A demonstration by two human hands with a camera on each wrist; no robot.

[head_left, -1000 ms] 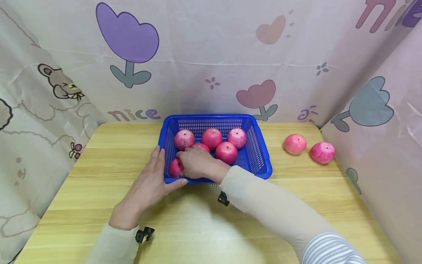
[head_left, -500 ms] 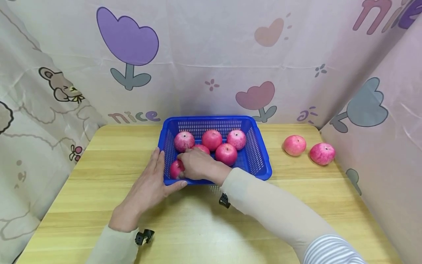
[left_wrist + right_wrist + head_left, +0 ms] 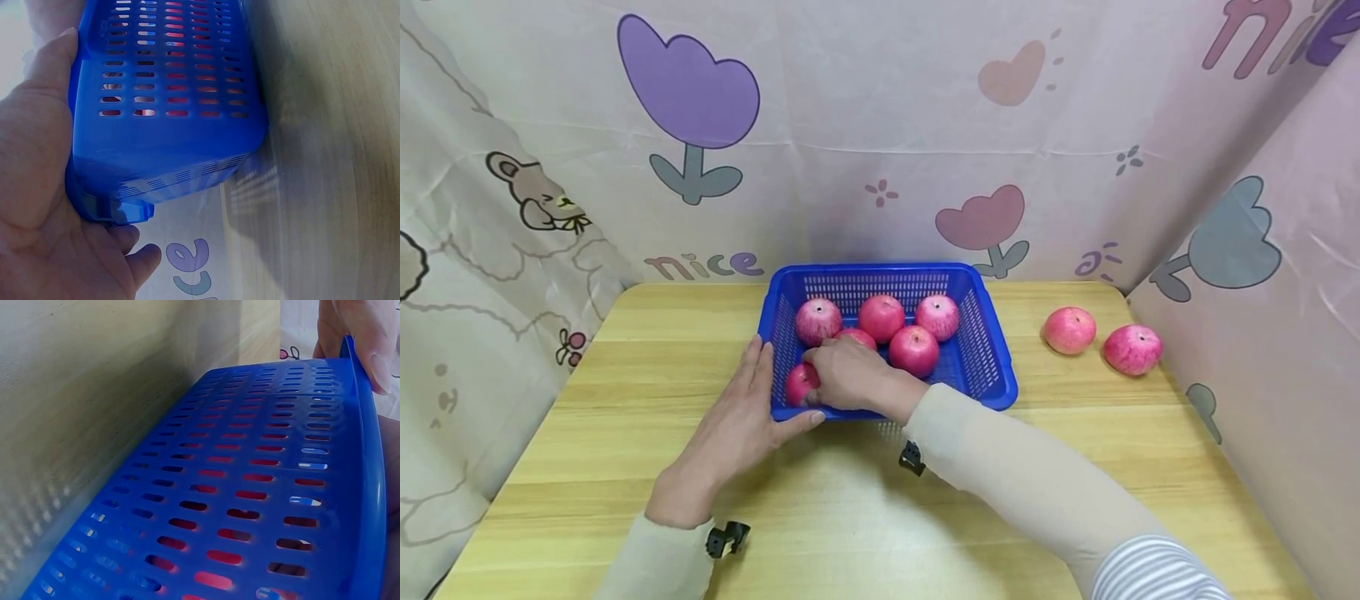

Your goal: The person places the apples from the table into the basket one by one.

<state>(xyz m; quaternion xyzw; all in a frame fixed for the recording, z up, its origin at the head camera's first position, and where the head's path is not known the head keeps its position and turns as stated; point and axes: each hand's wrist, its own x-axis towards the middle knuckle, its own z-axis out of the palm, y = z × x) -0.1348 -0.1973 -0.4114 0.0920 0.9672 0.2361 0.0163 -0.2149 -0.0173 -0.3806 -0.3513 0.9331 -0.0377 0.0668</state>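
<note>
A blue plastic basket (image 3: pixel 1000 367) with slotted walls stands on the table and holds several pinkish-red apples. My right hand (image 3: pixel 853 373) reaches inside, its fingers curled at an apple (image 3: pixel 800 383) in the front left corner, partly covering it. Just behind that hand, another apple (image 3: pixel 859 337) is half hidden. At the basket's left front corner lies my left hand (image 3: pixel 733 425), fingers extended along the left rim and thumb along the front rim. The left wrist view shows this hand (image 3: pixel 31 181) against the rim, and apples show red through the slots.
Two apples lie outside on the right of the wooden table (image 3: pixel 865 517): a paler one (image 3: pixel 1070 330) and a darker one (image 3: pixel 1132 349) beside it. A printed curtain (image 3: pixel 850 108) hangs behind the table and along both sides.
The head view has tilted slightly, so the scene sits a little lower than one second ago. Both hands, the basket and the apples keep their places relative to each other.
</note>
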